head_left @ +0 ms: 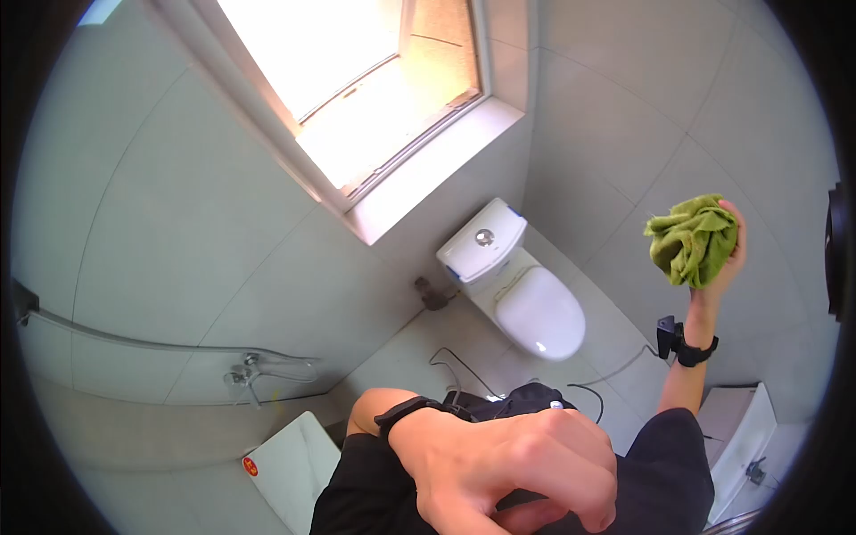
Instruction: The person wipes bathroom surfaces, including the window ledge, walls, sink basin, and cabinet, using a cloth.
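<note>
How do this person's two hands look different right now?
The right hand grips a crumpled green cloth, while the left hand shows nothing in it, its fingers curled. The right hand is out to the side, partly hidden by the cloth; the left hand is in front of the body and looks much larger, being nearer the camera. Both are bare, with something dark strapped at the wrist.

Crumpled green cloth (692,241), held up
</note>
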`<state>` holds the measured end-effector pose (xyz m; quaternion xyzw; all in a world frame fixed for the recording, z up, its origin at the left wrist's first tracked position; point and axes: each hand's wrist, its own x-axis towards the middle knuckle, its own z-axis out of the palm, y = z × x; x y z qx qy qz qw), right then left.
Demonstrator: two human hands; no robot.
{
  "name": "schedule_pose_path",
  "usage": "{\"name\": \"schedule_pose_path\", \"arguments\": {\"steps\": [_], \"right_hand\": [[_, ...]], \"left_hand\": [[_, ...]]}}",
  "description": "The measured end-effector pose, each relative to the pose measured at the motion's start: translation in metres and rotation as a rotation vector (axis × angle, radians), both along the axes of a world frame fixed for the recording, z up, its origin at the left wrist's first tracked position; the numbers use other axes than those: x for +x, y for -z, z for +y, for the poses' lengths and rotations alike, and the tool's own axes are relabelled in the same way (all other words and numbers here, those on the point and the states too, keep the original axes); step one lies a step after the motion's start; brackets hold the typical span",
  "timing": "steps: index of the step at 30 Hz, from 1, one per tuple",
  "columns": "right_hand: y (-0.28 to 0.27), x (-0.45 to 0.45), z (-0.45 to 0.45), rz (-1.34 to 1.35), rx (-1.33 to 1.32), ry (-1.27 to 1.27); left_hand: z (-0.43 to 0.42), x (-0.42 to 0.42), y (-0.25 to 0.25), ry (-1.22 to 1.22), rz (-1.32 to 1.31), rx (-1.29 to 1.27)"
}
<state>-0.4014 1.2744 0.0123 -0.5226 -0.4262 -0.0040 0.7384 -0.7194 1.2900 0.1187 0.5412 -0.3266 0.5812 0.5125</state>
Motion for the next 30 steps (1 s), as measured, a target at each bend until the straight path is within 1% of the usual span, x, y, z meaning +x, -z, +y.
{"name": "schedule_pose_path", "arguments": {"steps": [1, 3, 4, 6, 8, 11, 12, 14, 15, 16, 17, 18, 21, 22, 24, 25, 28, 30], "right_hand": [[0.002, 0.016, -0.013, -0.14, -0.052, 0.11], [0.013, 0.046, -0.04, -0.149, -0.076, 0.17], [0.016, 0.056, -0.053, -0.113, -0.081, 0.18], [0.021, 0.071, -0.079, -0.04, -0.091, 0.198], [0.031, 0.087, -0.101, -0.058, -0.13, 0.25], [0.045, 0.113, -0.12, -0.094, -0.156, 0.267], [0.047, 0.121, -0.125, -0.091, -0.165, 0.268], [0.044, 0.131, -0.129, -0.064, -0.15, 0.273], [0.042, 0.136, -0.131, -0.042, -0.128, 0.257], [0.04, 0.141, -0.133, -0.02, -0.106, 0.241], [0.038, 0.145, -0.135, 0.003, -0.085, 0.224], [0.035, 0.146, -0.137, -0.004, -0.076, 0.23], [0.04, 0.157, -0.143, -0.066, -0.136, 0.223], [0.043, 0.159, -0.144, -0.098, -0.145, 0.223], [0.048, 0.164, -0.144, -0.161, -0.161, 0.222], [0.05, 0.164, -0.144, -0.135, -0.161, 0.208], [0.052, 0.166, -0.14, -0.078, -0.152, 0.168], [0.052, 0.167, -0.136, -0.064, -0.133, 0.143]], "left_hand": [[-0.006, 0.012, 0.0, 0.026, 0.016, -0.021], [-0.018, 0.037, 0.0, 0.079, 0.048, -0.064], [-0.02, 0.049, 0.0, 0.161, 0.063, -0.059], [-0.027, 0.071, 0.001, 0.236, 0.057, -0.08], [-0.04, 0.096, 0.002, 0.216, 0.018, -0.124], [-0.059, 0.117, 0.003, -0.023, -0.022, -0.208], [-0.067, 0.123, -0.002, -0.192, -0.029, -0.23], [-0.072, 0.132, -0.006, -0.101, 0.043, -0.223], [-0.065, 0.136, -0.007, 0.16, 0.123, -0.191], [-0.062, 0.135, -0.004, 0.348, 0.207, -0.136], [-0.059, 0.135, -0.002, 0.523, 0.306, -0.093], [-0.058, 0.13, 0.004, 0.625, 0.411, -0.028], [-0.071, 0.126, 0.002, 0.495, 0.497, -0.111], [-0.09, 0.126, 0.001, 0.281, 0.394, -0.233], [-0.101, 0.133, 0.01, 0.055, 0.279, -0.209], [-0.106, 0.137, 0.012, -0.064, 0.226, -0.206], [-0.1, 0.149, 0.014, 0.103, 0.224, -0.145], [-0.101, 0.16, 0.016, 0.127, 0.139, -0.159]]}}
